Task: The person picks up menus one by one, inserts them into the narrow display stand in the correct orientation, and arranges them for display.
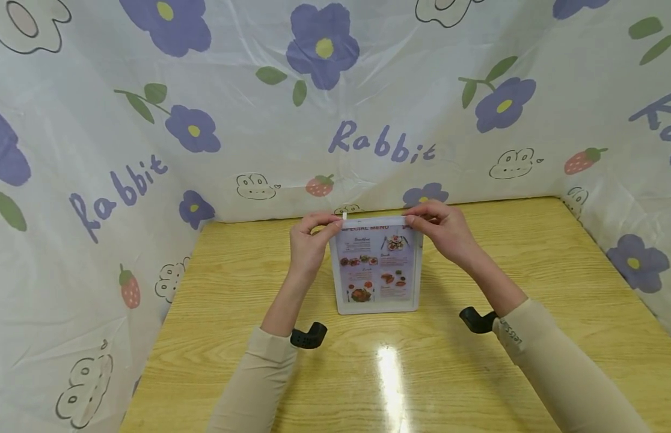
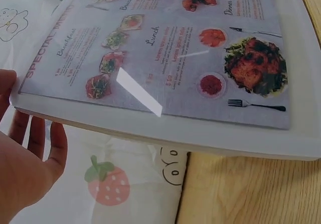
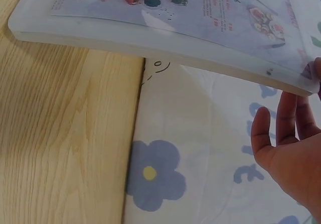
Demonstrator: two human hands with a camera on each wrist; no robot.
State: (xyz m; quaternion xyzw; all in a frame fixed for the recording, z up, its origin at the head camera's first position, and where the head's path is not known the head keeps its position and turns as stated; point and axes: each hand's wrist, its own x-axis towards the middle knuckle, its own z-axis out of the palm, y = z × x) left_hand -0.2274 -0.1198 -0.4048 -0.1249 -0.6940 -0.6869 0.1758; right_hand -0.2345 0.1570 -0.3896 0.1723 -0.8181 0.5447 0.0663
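A white-rimmed menu holder (image 1: 377,310) stands nearly upright on the table, its lower edge at the tabletop. Behind its glossy clear front lies a printed menu sheet (image 1: 376,270) headed "Special Menu", with food pictures. My left hand (image 1: 311,240) pinches the top left corner, thumb in front and fingers behind. At the top right corner, my right hand (image 1: 446,231) grips the rim in the same way. A small white tab (image 1: 344,215) sticks up beside the left fingertips. In the right wrist view, the holder's thick side edge (image 3: 125,48) shows, fingers curled behind its corner.
The wooden table (image 1: 232,337) has a bright glare patch in front of the holder. A white cloth (image 1: 249,132) with flowers, strawberries and "Rabbit" lettering hangs behind and at both sides. Black devices sit on the left wrist (image 1: 309,335) and right wrist (image 1: 478,320).
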